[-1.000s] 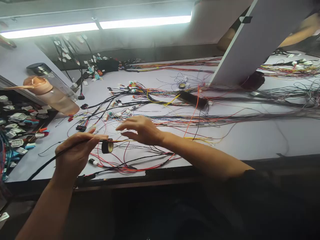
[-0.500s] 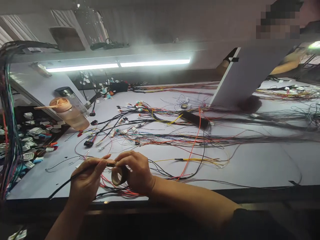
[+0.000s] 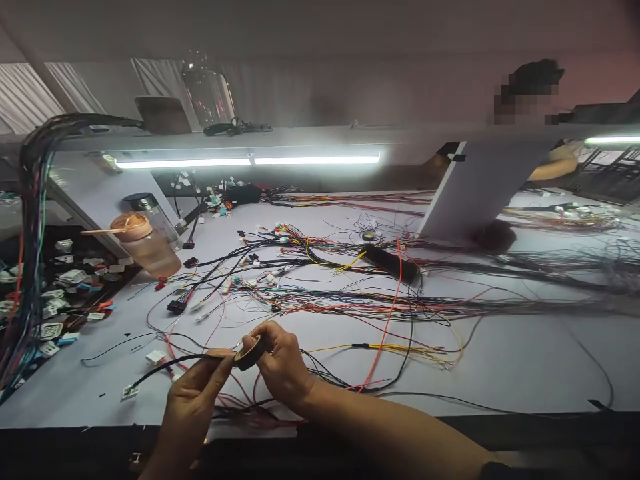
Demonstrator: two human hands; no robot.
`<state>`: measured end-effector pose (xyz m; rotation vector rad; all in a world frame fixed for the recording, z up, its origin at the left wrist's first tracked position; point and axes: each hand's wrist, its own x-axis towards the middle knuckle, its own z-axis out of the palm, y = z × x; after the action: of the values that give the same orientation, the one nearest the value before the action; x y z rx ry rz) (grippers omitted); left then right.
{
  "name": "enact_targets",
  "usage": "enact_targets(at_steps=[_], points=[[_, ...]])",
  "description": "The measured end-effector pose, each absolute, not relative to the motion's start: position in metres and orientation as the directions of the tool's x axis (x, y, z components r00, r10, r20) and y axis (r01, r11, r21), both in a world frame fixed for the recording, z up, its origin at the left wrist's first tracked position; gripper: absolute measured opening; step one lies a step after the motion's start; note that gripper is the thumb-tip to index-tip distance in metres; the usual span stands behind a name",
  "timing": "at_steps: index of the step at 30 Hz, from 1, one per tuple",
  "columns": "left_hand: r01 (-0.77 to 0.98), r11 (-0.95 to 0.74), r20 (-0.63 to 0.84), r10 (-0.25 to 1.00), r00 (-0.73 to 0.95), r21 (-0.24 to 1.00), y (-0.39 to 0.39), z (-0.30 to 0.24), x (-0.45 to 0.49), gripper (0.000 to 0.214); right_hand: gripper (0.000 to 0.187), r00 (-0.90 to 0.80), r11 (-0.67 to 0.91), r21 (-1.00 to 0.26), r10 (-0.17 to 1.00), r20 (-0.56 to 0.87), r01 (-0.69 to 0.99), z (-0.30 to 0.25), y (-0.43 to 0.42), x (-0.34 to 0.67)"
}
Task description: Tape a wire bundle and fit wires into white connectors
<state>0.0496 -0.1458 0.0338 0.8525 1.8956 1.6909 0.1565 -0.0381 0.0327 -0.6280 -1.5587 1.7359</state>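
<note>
My left hand [image 3: 197, 387] is closed in a pinch on a black cable [image 3: 165, 366], near the front of the table. The cable runs out to the left and ends at a white connector [image 3: 130, 392]. In my right hand [image 3: 283, 363] is a roll of dark tape [image 3: 250, 353], with the fingers wrapped round it and a fingertip in its hole. The roll sits right beside the left fingertips, close against the cable. Red wires [image 3: 240, 393] lie behind and below both hands. Whether tape sticks to the cable is too small to tell.
Long wire bundles [image 3: 350, 300] with connectors stretch across the table. A drinking bottle [image 3: 150, 247] stands at the left, near a heap of connectors [image 3: 65, 280]. A white upright panel [image 3: 460, 193] rises at the right, with another person's arm [image 3: 555, 165] beyond. A lit lamp [image 3: 315, 160] hangs above.
The view has tilted up, so the scene sits lower. The tape roll has turned in my right hand, and the black cable now shows its white connector end at the left.
</note>
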Motion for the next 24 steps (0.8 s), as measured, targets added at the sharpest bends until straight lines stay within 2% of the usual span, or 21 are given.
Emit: enact_targets(at_steps=[4, 6, 9, 14, 19, 21, 24], points=[[0.383, -0.031, 0.28, 0.738, -0.614, 0.923, -0.15, 0.039, 0.051, 0.018, 0.022, -0.714, 0.133, -0.985, 0.7, 0.016, 0.108, 0.032, -0.025, 0.162], [0.479, -0.08, 0.383, 0.722, -0.576, 0.874, -0.15, 0.042, 0.053, 0.013, 0.014, -0.757, 0.231, -0.932, 0.65, -0.064, 0.278, 0.035, -0.015, 0.164], [0.603, -0.147, 0.518, 0.69, -0.505, 0.784, -0.147, 0.047, 0.054, 0.007, 0.013, -0.797, 0.312, -0.859, 0.581, -0.165, 0.406, 0.042, 0.0, 0.164], [0.744, -0.158, 0.603, 0.703, -0.377, 0.649, -0.146, 0.052, 0.04, 0.003, 0.026, -0.847, 0.388, -0.821, 0.494, -0.199, 0.419, 0.05, 0.015, 0.164], [0.773, -0.082, 0.55, 0.75, -0.368, 0.629, -0.145, 0.058, 0.024, 0.032, 0.02, -0.87, 0.343, -0.862, 0.452, -0.196, 0.372, 0.051, 0.016, 0.164], [0.788, -0.146, 0.541, 0.799, -0.263, 0.598, -0.143, 0.058, 0.021, 0.025, 0.021, -0.869, 0.412, -0.824, 0.46, -0.181, 0.389, 0.051, 0.015, 0.162], [0.772, -0.272, 0.579, 0.801, -0.149, 0.574, -0.14, 0.055, 0.019, 0.015, 0.026, -0.87, 0.552, -0.726, 0.475, -0.13, 0.409, 0.048, 0.018, 0.157]])
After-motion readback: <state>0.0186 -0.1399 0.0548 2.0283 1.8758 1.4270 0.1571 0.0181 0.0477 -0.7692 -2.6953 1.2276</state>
